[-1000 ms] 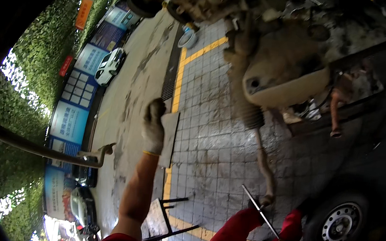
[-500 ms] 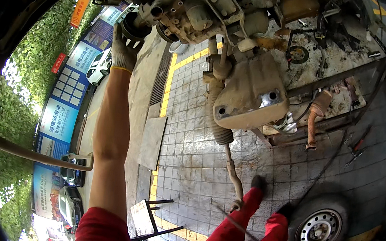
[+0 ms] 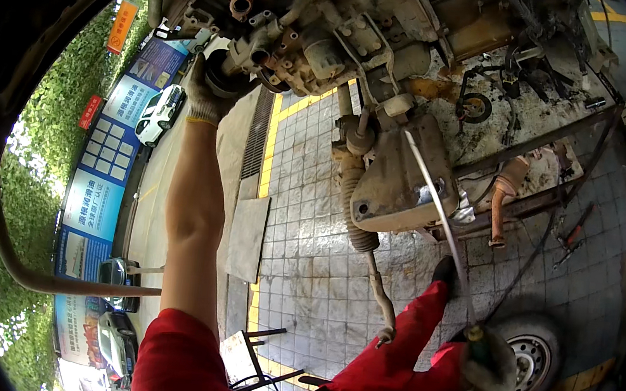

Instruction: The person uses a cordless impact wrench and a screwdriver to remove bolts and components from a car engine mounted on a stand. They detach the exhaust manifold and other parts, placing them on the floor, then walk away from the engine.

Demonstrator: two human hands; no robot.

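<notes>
My left hand (image 3: 212,97), in a dirty work glove, reaches up and grips a dark round pulley (image 3: 223,81) at the left end of a greasy engine (image 3: 323,48). Its fingers are partly hidden behind the pulley. Lower right, my gloved right hand (image 3: 493,374) is wrapped around the green handle of a long screwdriver (image 3: 443,218). The pale shaft slants up and left, and its tip appears in front of a brown metal shield (image 3: 400,183) below the engine. I cannot tell whether the tip touches it.
A metal bench (image 3: 521,155) with loose parts stands at the right. A rusty pipe (image 3: 500,211) lies on its lower shelf. A wheel (image 3: 531,363) lies on the tiled floor beside my legs. A bent bar (image 3: 44,281) crosses at the left, and a small stand (image 3: 250,356) is below.
My right hand has risen into view with the screwdriver, its shaft swinging up toward the shield. My left hand stays at the pulley. The whole view has shifted slightly.
</notes>
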